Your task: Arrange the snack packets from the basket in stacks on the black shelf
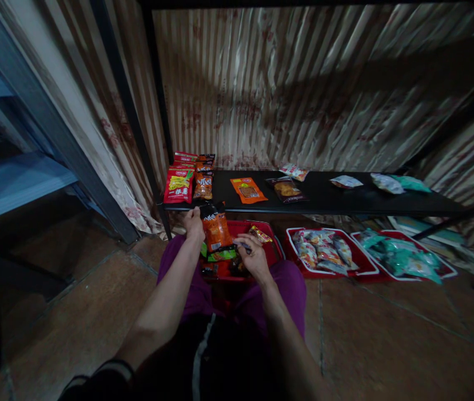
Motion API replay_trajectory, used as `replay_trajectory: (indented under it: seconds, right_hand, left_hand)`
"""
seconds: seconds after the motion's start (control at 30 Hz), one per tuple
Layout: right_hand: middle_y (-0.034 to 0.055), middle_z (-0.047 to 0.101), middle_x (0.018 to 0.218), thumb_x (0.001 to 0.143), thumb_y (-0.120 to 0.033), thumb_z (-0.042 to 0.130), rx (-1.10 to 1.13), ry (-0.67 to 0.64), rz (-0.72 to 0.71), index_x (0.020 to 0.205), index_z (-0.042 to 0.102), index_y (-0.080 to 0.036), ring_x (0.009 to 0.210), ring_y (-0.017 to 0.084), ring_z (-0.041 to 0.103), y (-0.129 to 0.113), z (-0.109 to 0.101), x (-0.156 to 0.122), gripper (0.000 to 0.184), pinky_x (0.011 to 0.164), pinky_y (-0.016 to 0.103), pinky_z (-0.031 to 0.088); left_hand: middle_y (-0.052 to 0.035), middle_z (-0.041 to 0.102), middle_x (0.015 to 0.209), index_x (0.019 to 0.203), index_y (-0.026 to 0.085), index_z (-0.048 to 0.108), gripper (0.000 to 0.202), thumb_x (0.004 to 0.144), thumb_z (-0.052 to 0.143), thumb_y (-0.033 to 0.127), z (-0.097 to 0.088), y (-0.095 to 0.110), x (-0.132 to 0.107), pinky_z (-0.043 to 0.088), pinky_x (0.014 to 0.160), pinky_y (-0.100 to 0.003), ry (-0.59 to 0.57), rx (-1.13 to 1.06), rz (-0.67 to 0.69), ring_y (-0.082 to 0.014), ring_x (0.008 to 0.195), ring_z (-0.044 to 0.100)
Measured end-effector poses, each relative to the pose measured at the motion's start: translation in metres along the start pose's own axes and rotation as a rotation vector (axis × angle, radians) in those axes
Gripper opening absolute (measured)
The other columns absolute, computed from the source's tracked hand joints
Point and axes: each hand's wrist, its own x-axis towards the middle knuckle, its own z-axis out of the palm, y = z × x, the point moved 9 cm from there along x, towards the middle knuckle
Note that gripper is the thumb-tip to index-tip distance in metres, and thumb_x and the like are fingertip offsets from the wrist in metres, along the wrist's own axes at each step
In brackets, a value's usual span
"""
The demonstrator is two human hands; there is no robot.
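My left hand (194,224) is closed on the top of an orange snack packet (216,229), holding it upright over a red basket (270,245) in front of my knees. My right hand (253,257) is closed on a small dark packet (237,248) just above the basket's contents. The basket holds several snack packets, among them a yellow-and-red one (260,234). Directly beyond it is a low black shelf (328,197) with red packets (179,185) and orange-brown packets (203,184) stacked upright at its left end.
Flat packets lie spread along the shelf: an orange one (248,190), a dark one (286,189), pale and teal ones (401,183) farther right. Two more red baskets (323,270) (445,270) of packets sit on the tiled floor to the right. A corrugated wall stands behind.
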Motion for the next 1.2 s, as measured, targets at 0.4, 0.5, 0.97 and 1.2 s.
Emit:
replay_trajectory:
  seconds: [0.4,0.5,0.97,1.2]
  right_hand:
    - [0.0028,0.071,0.102,0.062,-0.05,0.075,0.818,0.271,0.571,0.098,0.07,-0.024,0.101,0.019,0.063,0.029,0.006,-0.004,0.045,0.091,0.032,0.047]
    - [0.0009,0.073,0.087,0.056,-0.044,0.079,0.83,0.313,0.618,0.086,0.072,-0.023,0.083,0.017,0.065,0.032,0.005,-0.002,0.038,0.077,0.03,0.051]
    - [0.0015,0.073,0.076,0.058,-0.035,0.073,0.636,0.622,0.522,0.079,0.073,-0.018,0.072,0.018,0.064,0.036,-0.029,-0.002,0.027,0.076,0.034,0.05]
    - [0.0006,0.071,0.068,0.051,-0.031,0.075,0.701,0.77,0.588,0.072,0.072,-0.017,0.064,0.016,0.062,0.043,-0.044,-0.008,0.026,0.069,0.032,0.051]
  left_hand:
    - [0.0049,0.051,0.055,0.064,0.015,0.062,0.026,0.067,0.07,0.04,0.026,-0.009,-0.032,0.033,0.057,-0.021,-0.344,0.19,0.02,-0.009,0.057,0.043]
    - [0.004,0.052,0.056,0.062,0.015,0.061,0.029,0.065,0.071,0.043,0.033,-0.017,-0.044,0.033,0.058,-0.022,-0.451,0.218,0.037,-0.0098,0.058,0.044]
    - [0.0008,0.06,0.075,0.078,0.017,0.063,0.04,0.07,0.064,0.056,0.044,-0.027,-0.07,0.038,0.065,-0.022,-0.652,0.244,0.006,-0.0122,0.071,0.052]
    - [-0.0045,0.065,0.102,0.102,0.019,0.064,0.045,0.07,0.07,0.05,0.038,-0.056,-0.103,0.043,0.077,-0.026,-0.902,0.279,-0.315,-0.016,0.089,0.059]
